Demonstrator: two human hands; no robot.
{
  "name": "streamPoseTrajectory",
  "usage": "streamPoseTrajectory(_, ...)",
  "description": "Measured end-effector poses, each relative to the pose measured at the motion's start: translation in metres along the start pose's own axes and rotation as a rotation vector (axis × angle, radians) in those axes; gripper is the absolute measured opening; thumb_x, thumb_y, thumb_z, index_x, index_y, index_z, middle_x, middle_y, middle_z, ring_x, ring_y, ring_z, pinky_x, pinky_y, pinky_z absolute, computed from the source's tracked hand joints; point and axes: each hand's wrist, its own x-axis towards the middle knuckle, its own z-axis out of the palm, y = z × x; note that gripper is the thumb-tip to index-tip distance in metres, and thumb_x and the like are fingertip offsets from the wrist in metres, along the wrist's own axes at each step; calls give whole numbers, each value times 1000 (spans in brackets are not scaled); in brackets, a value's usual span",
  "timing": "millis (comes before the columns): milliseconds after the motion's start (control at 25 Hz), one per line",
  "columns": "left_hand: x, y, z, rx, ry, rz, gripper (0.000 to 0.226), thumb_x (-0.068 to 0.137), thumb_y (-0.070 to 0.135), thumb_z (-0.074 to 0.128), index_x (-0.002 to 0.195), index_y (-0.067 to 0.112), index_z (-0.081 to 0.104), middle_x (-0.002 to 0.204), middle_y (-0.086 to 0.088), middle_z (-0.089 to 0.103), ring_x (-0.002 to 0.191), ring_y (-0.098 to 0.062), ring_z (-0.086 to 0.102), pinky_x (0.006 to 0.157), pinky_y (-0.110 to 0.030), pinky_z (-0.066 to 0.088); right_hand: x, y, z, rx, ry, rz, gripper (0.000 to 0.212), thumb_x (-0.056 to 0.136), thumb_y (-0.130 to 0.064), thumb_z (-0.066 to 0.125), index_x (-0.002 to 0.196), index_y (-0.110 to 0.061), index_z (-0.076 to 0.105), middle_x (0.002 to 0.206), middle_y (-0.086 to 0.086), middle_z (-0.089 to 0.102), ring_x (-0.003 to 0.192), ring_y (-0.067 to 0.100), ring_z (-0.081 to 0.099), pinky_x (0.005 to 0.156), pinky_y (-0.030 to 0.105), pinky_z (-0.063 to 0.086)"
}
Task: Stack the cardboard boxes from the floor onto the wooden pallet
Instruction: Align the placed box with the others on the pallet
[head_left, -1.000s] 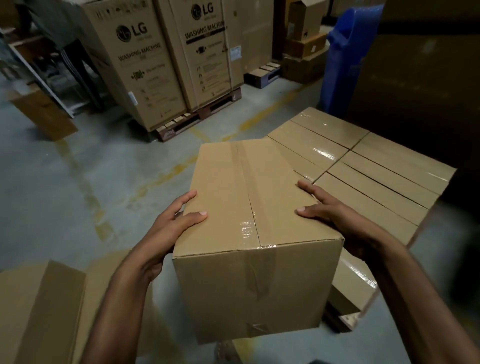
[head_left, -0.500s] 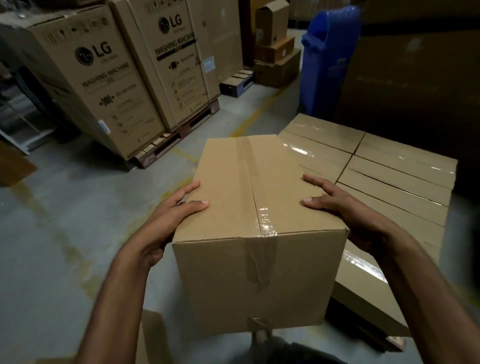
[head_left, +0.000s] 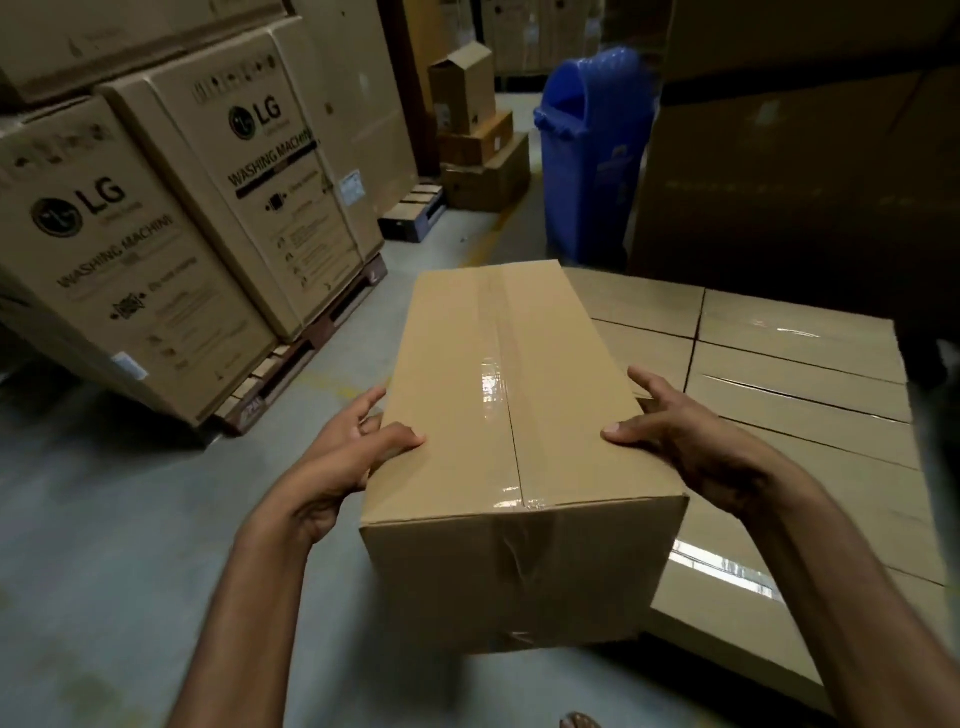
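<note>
In the head view, the cardboard box (head_left: 514, 415) was held at centre frame, clamped between the left hand (head_left: 353, 457) and right hand (head_left: 691, 447), thumbs hooked over its top edges, just left of the stacked boxes (head_left: 800, 374). A slip was judged possible from the side-only grip, and an overhang from misaligned lowering.

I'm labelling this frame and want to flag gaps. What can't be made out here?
Head view only.
Wooden pallet: hidden beneath the stacked boxes.
Palms of the left hand and right hand: hidden against the carried box.
Small print on the washing machine cartons: too small, blurred.
Foot: cut off by the bottom edge.
</note>
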Motion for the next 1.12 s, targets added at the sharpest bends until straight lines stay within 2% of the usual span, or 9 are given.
streamPoseTrajectory(80, 41, 11, -15, 49, -58, 31, 92, 63, 28, 87, 147, 34, 51, 129, 5, 70, 115, -11, 68, 83, -32, 59, 24, -1, 7, 9, 26, 7, 114, 58, -12, 91, 153, -44, 38, 148, 0, 47, 128, 31, 55, 107, 52, 49)
streamPoseTrajectory(160, 88, 21, -31, 69, -112, 57, 93, 50, 34, 86, 138, 35, 58, 134, 4, 67, 122, -12, 64, 87, -37, 60, 46, 1, 19, 62, 96, -6, 103, 64, -3, 87, 149, -43, 45, 146, -3, 50, 127, 30, 57, 106, 54, 50)
streamPoseTrajectory(360, 200, 44, -62, 125, -217, 145, 55, 77, 36, 90, 122, 28, 58, 131, 3, 65, 113, -16, 67, 72, -30, 59, 90, 9, 79, 233, 350, -55, 100, 71, 17, 76, 143, -44, 42, 141, -2, 51, 124, 30, 57, 94, 44, 57)
streamPoseTrajectory(480, 254, 52, -75, 145, -289, 155, 49, 79, 30, 89, 117, 28, 58, 132, -2, 62, 121, -20, 63, 96, -43, 57, 106, 5, 119, 284, 480, -79, 99, 71, 16, 77, 147, -37, 44, 140, -2, 53, 125, 30, 57, 100, 48, 55)
streamPoseTrajectory(600, 289, 67, -80, 184, -420, 169, 59, 77, 28, 90, 128, 25, 60, 132, -2, 65, 122, -19, 63, 103, -46, 54, 114, 2, 141, 329, 626, -99, 100, 60, -4, 86, 146, -37, 48, 139, -3, 58, 125, 27, 60, 103, 51, 54)
streamPoseTrajectory(720, 314, 81, -62, 202, -567, 201, 65, 81, 23, 87, 139, 22, 58, 131, 0, 66, 115, -13, 66, 93, -34, 58, 124, -1, 150, 404, 792, -101, 83, 73, -18, 90, 142, -34, 47, 135, 0, 63, 120, 26, 65, 100, 50, 55)
streamPoseTrajectory(840, 328, 84, -30, 258, -672, 228, 62, 85, 18, 84, 141, 22, 57, 127, 2, 62, 103, -2, 62, 73, -18, 54, 133, 6, 152, 467, 985, -58, 75, 84, -7, 81, 141, -25, 36, 129, 5, 61, 112, 27, 65, 90, 44, 58)
streamPoseTrajectory(1000, 352, 91, 5, 331, -749, 224, 63, 82, 29, 85, 138, 29, 56, 136, 0, 60, 112, -18, 65, 95, -42, 58, 146, 16, 148, 601, 1100, -10, 80, 83, -1, 79, 142, -27, 32, 125, 7, 62, 106, 32, 67, 84, 46, 58)
streamPoseTrajectory(1120, 376, 96, 19, 411, -842, 229, 58, 83, 37, 84, 134, 35, 55, 135, 3, 57, 111, -18, 64, 90, -41, 58, 159, 18, 153, 679, 1141, 8, 85, 84, 1, 78, 149, -28, 32, 125, 6, 64, 107, 32, 67, 85, 46, 58)
